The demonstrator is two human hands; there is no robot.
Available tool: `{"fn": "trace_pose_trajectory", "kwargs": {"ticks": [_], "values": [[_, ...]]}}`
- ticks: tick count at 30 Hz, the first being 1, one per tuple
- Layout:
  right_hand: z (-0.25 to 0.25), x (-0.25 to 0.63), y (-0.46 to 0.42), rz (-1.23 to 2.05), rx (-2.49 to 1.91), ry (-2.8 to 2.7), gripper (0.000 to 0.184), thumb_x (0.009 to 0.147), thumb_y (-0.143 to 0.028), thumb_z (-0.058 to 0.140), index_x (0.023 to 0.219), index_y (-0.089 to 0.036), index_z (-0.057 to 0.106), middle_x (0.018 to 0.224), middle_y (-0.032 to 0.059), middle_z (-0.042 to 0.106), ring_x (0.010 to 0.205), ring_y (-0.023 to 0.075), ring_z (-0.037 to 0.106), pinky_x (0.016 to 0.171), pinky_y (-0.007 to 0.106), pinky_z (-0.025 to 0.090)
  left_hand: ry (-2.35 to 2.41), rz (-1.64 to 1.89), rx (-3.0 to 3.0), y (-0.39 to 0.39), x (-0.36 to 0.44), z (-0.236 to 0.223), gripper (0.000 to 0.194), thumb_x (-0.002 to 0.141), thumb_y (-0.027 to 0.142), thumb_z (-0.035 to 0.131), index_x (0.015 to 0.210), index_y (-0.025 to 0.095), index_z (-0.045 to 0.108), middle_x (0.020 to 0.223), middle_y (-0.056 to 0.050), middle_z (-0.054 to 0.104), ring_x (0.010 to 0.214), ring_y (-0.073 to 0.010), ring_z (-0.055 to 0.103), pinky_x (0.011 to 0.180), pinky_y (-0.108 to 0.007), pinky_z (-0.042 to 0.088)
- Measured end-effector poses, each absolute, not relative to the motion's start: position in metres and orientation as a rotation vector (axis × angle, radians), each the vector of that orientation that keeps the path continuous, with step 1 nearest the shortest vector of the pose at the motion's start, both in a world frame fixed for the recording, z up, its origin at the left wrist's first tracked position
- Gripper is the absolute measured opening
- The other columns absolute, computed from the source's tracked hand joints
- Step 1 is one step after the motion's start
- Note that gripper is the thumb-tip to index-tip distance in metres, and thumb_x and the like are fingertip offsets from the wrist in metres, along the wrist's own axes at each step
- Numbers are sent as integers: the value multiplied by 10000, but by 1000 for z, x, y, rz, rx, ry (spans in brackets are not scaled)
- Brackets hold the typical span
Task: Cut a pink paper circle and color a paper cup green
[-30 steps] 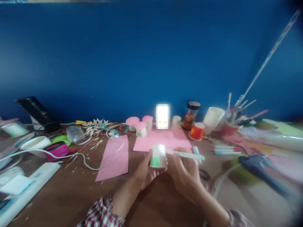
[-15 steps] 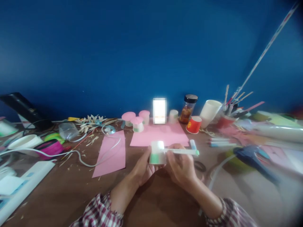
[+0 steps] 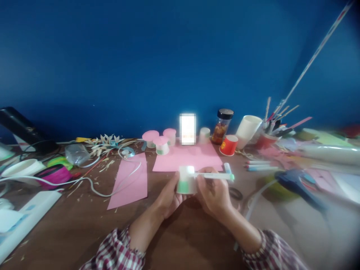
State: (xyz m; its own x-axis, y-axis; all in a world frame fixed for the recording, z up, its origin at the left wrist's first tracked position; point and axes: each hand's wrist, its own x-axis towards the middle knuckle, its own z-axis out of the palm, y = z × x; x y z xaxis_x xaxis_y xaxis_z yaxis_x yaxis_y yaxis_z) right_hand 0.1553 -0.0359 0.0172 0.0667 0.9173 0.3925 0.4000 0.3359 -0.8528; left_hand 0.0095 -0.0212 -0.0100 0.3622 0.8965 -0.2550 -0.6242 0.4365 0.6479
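My left hand (image 3: 169, 195) is closed around the left side and underside of a small white paper cup (image 3: 186, 176), held upside down above the table. Green colouring covers part of the cup's lower band. In my right hand (image 3: 215, 195) is a white marker pen (image 3: 215, 176) with a green end, lying nearly level, its tip at the cup's right side. A marker cap (image 3: 227, 167) shows just behind the pen. Beyond the hands lies a sheet of pink paper (image 3: 188, 157). Small cups with pink paper tops (image 3: 161, 141) stand at its back left.
A jar with a black lid (image 3: 223, 126), a red paper cup (image 3: 228, 145) and a white cup (image 3: 249, 131) stand at the back right. A blue glue gun (image 3: 300, 187) lies right. Left are a pink tape roll (image 3: 53, 176), a power strip (image 3: 30, 225) and a white cable (image 3: 92, 183).
The view has shifted slightly, so the background sits a little further left and higher. Both hands keep hold of the cup and marker; the marker now lies a little flatter on screen.
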Motion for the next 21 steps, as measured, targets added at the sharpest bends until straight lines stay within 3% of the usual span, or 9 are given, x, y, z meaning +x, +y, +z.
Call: {"fn": "trace_pose_trajectory", "kwargs": {"ticks": [21], "values": [[17, 156, -34, 544, -1257, -1546, 146, 859, -322, 530, 820, -194, 588, 661, 1, 608, 542, 142, 554, 500, 231, 434, 709, 1006, 470, -22, 10, -4, 422, 893, 454, 476, 1125, 132, 619, 1107, -123, 674, 1037, -274, 607, 925, -409, 443]]}}
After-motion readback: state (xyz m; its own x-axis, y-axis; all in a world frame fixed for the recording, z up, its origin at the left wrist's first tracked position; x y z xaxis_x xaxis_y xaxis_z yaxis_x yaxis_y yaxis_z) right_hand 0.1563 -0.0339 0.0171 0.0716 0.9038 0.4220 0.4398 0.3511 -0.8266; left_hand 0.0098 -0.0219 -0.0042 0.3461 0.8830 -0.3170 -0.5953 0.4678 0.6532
